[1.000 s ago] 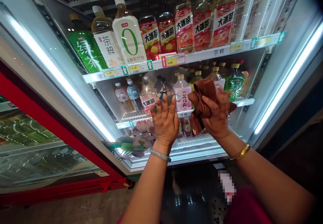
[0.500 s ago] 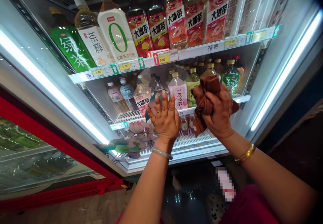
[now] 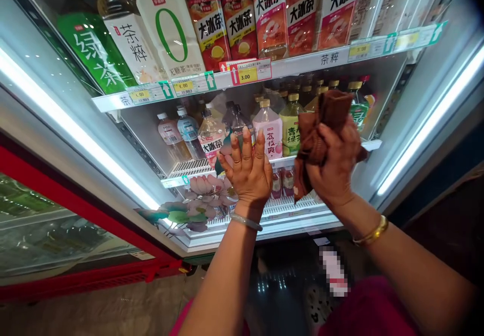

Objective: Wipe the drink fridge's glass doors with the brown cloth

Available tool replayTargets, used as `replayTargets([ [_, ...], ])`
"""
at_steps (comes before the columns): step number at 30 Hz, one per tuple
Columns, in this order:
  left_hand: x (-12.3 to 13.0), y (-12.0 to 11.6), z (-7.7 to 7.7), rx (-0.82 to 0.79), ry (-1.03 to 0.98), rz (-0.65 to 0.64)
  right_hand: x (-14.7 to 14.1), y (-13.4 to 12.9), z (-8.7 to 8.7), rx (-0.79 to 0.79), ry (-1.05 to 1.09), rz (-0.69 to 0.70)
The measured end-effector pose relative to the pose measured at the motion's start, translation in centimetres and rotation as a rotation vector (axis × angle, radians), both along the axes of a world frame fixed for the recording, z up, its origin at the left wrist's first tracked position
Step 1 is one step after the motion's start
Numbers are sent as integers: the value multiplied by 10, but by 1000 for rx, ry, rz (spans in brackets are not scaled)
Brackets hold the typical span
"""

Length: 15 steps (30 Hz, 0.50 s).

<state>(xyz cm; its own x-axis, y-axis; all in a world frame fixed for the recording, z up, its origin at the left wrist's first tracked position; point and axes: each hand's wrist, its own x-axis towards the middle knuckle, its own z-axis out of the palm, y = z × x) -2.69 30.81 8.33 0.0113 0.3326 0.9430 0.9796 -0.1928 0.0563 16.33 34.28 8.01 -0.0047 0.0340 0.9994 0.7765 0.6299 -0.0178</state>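
One brown cloth (image 3: 313,139), bunched up, gripped in right hand (image 3: 338,164), fingers curled round it. Sits to the right of left hand (image 3: 247,174), apart from it. Left hand open, fingers slightly spread, holding nothing. Pink-labelled bottle (image 3: 267,126) on fridge shelf (image 3: 285,162) shows between them.

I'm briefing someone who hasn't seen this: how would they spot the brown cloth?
Face the drinks cooler and find the right hand, above the gold bracelet. The brown cloth is bunched in its grip. It alone is crumpled fabric, against labelled bottles behind.
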Motion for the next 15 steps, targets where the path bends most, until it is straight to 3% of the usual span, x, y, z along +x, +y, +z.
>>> replayTargets([
  [3, -3, 1, 0, 59, 26, 11, -25, -8, -7, 4, -191, 95],
  [6, -3, 0, 0, 63, 36, -5, -21, -5, -22, 35, -330, 201],
  [8, 2, -1, -1, 18, 37, -2, -3, 2, -26, 40, -315, 222],
  [11, 18, -2, -3, -48, 44, -13, 17, 7, -20, 41, -149, 103],
  [15, 39, 1, -7, -106, -19, -18, 3, -2, -13, -26, -62, 58],
])
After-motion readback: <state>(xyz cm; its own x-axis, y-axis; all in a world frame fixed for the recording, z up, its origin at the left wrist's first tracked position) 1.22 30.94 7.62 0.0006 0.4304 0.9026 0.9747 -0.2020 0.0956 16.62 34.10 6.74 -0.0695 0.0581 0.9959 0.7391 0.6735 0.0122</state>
